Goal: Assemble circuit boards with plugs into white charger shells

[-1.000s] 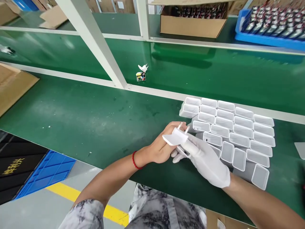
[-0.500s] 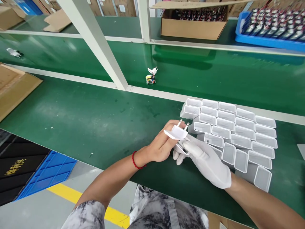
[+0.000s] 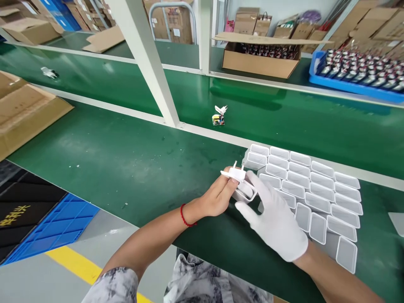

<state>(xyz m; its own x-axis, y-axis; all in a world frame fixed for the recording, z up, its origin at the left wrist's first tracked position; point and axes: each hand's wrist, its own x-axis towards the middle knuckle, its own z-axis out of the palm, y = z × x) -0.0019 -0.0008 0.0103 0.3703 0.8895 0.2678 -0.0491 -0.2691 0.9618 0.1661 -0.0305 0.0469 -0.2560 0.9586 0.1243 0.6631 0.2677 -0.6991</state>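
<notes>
My bare left hand [image 3: 217,195], a red cord at its wrist, pinches a white two-pin plug cap [image 3: 234,173] with the pins pointing up. Right under the cap is a white housing shell [image 3: 244,191], which my gloved right hand [image 3: 274,214] grips from the right with thumb and curled fingers. Both hands meet over the green bench [image 3: 126,160], at the left edge of a block of several empty white shells [image 3: 315,189] laid in rows.
A small circuit board with a white plug [image 3: 219,116] lies on the green belt behind the rail. A white slanted post [image 3: 151,63] rises at centre. Cardboard box [image 3: 259,61] and blue tray of parts [image 3: 356,71] sit on the far shelf. Cardboard [image 3: 28,109] lies left.
The plug cap has come down from a tilt onto the shell's mouth. My right hand's fingers have spread a little around the shell. The view has shifted up and left.
</notes>
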